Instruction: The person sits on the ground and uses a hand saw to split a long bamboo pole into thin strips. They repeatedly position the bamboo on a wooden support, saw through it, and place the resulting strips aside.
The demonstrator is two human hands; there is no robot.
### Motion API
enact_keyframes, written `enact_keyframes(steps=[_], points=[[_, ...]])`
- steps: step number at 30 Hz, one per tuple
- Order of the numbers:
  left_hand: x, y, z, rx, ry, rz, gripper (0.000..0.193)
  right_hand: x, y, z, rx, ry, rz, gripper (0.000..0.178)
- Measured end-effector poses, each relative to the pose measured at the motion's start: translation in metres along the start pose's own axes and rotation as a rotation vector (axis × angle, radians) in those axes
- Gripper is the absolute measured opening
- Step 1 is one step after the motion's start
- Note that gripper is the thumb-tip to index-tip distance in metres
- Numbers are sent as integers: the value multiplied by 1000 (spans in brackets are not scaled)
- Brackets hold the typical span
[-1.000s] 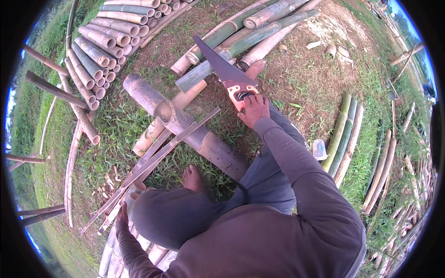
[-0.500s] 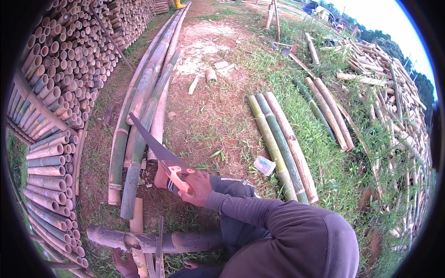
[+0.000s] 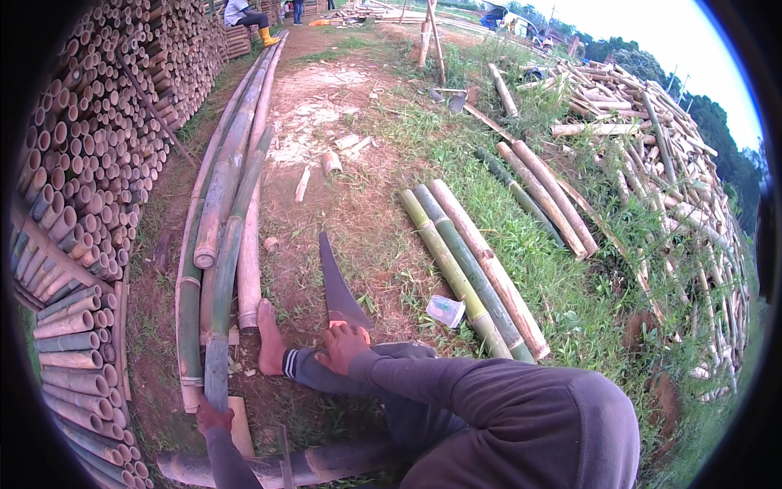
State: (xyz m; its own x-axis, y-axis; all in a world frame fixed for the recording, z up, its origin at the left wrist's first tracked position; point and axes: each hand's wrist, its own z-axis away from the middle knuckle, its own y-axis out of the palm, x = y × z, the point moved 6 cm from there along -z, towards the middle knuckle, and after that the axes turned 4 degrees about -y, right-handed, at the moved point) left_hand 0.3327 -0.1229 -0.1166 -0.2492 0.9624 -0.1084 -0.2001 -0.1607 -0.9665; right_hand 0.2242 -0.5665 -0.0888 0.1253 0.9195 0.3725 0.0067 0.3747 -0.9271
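- Two hands are busy from where I watch: my right hand [image 3: 342,346] is wrapped tight around the handle of a hand saw [image 3: 336,285], whose dark curved blade points up and away over the bare dirt, just beside my knee.
- My left hand [image 3: 213,416] is low at the picture's edge, closed on the near end of a green bamboo pole [image 3: 220,326] that lies among long poles on the ground; a pale flat offcut sits right beside it.
- My bare foot [image 3: 269,338] rests against those poles, close to the saw's handle end.
- What could go wrong, as I judge it: the blade is near the foot and leg, so a slip or a careless swing could cut skin. The left hand's grip is at the very end of the pole, so the pole could roll or twist loose among its neighbours.
- A small clear plastic cup [image 3: 445,310] sits near three cut poles [image 3: 472,269] on the grass and could be knocked over.
- Against half a second ago, the view has lifted slightly and the saw now stands more upright, nearer my knee, no longer leaning left across the poles.
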Motion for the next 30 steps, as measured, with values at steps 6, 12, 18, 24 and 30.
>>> enact_keyframes(steps=[6,12,18,24,30], points=[[21,-121,73,-185,48,-95,92,4,-14,7,1,22,-46,59],[128,-167,236,-175,68,-104,87,3,-3,8,55,-35,-126,61],[263,-161,410,-317,-20,-149,83,65,55,-55,170,187,-1129,61],[331,-136,504,-450,-90,-318,75,162,99,-66,105,681,-1548,76],[441,-81,551,-465,-429,-368,86,244,108,17,662,481,-1578,80]])
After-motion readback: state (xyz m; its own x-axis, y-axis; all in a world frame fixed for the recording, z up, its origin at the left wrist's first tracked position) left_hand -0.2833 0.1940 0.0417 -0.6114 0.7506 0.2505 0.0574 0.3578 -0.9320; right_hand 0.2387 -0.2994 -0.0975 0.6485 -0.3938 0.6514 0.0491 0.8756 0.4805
